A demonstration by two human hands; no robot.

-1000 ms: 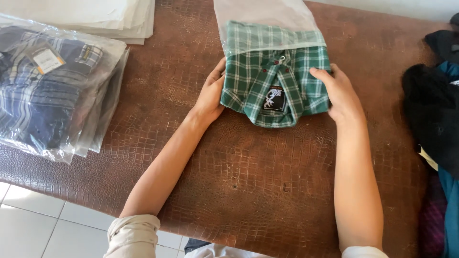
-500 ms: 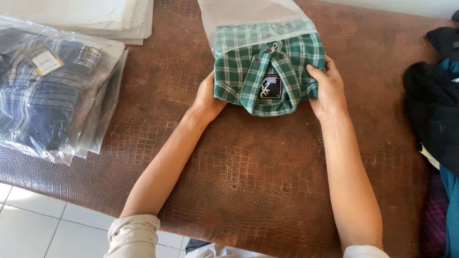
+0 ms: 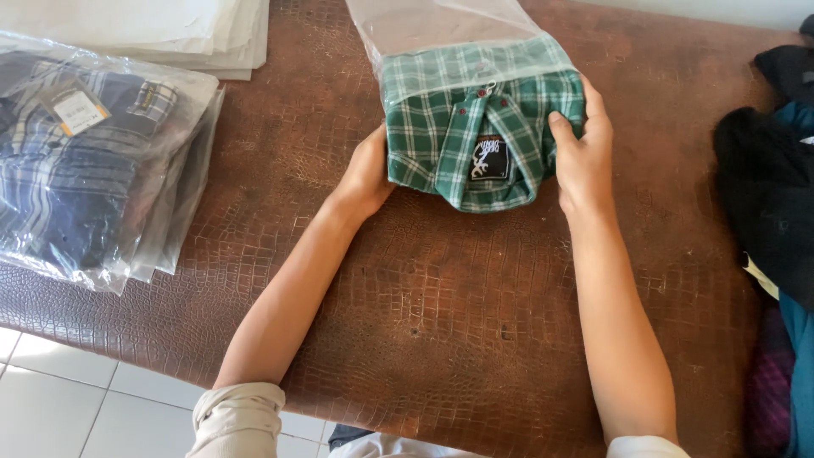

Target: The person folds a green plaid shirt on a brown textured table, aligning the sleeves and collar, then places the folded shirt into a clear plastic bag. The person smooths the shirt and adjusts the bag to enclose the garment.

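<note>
A folded green and white checked shirt [image 3: 441,144] with a black tag on its collar lies on the brown textured table [image 3: 407,297]. Its far half sits inside a clear plastic bag [image 3: 441,34]; the collar end sticks out toward me. My left hand [image 3: 366,174] presses against the shirt's left side. My right hand [image 3: 581,153] grips the right side, thumb on top of the fabric.
A stack of bagged blue checked shirts [image 3: 85,161] lies at the left edge. Flat empty plastic bags [image 3: 170,30] are piled at the far left. Dark clothes [image 3: 772,195] are heaped at the right edge. White floor tiles [image 3: 68,399] show below the table.
Both hands have pushed the green shirt away from me, deeper into the clear bag. More of the shirt is now covered by plastic.
</note>
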